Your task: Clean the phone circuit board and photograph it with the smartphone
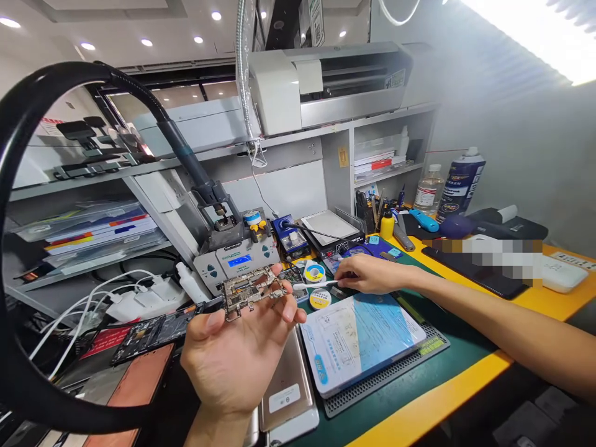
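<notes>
My left hand (242, 354) is raised palm up in the middle of the view. Its fingertips and thumb grip a phone circuit board (251, 292) by the edges, tilted above the bench. A thin white stick-like tool (321, 285) is pinched in my right hand (361, 273). The tool's far end reaches to the fingertips of my left hand, beside the board's right edge; whether it touches the board I cannot tell. Below and between the hands lie a round white-and-yellow tin (320, 299) and a solder spool (315, 273).
A black ring lamp (18, 372) arches at left. A blue-and-white box (363, 341) rests on a grey perforated mat (386, 382). Gold phones (288, 385) lie nearer me. Behind stands a grey soldering station (237, 261); a spray can (460, 183) is at right.
</notes>
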{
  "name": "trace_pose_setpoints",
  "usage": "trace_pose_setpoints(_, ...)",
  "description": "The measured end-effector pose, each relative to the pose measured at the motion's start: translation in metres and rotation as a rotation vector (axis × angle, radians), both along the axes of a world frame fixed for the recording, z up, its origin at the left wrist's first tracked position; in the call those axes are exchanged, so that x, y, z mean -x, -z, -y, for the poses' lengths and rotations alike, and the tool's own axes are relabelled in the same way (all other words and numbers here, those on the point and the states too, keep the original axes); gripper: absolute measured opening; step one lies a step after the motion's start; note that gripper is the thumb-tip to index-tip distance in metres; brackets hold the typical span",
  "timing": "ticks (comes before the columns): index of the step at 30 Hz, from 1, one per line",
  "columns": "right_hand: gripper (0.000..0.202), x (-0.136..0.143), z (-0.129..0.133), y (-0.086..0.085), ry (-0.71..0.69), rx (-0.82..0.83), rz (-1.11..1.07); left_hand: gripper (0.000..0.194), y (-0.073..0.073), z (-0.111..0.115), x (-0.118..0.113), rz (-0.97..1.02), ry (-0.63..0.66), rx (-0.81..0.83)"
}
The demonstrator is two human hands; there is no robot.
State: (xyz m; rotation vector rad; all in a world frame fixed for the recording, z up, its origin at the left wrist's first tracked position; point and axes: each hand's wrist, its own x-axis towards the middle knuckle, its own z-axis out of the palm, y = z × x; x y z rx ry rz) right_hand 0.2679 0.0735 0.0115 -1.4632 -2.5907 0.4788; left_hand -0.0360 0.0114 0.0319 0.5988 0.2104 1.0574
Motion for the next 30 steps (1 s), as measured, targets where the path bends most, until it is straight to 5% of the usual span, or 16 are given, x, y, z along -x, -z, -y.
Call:
trace_pose_setpoints(7, 0.035, 0.0029, 0.0011, 0.0073, 0.001, -0.055, -0.006, 0.082, -0.0085, 0.0009, 0.0071, -0.054, -0.116, 0.031)
trace_pose_setpoints(14, 0.034, 0.0058, 0.0002, 0.0100, 0.005, -0.066, 0.014, 0.075, -0.0011, -0.0009, 0.0049, -0.044, -0.029, 0.005)
trace_pose_setpoints(30, 0.034, 0.0058, -0.0068, 0.0065, -0.007, -0.064, 0.079, 0.089, -0.0044, 0.0030, 0.0000, -0.099, -0.087, 0.052)
